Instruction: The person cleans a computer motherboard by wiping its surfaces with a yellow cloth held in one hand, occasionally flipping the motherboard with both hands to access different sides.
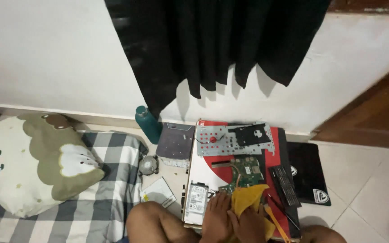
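My left hand lies flat on a red and white box lid, fingers pointing away, beside a silver hard drive. My right hand is closed on a yellow cloth, which covers the near edge of a green circuit board. The two hands touch each other. Further back on the lid lies a perforated grey metal plate with a black part on it. A black oblong module sits to the right of the board.
A black mat lies on the tiled floor at right. A teal bottle, a grey box and a small round fan stand at left, next to a checked mattress with a pillow. A black curtain hangs behind.
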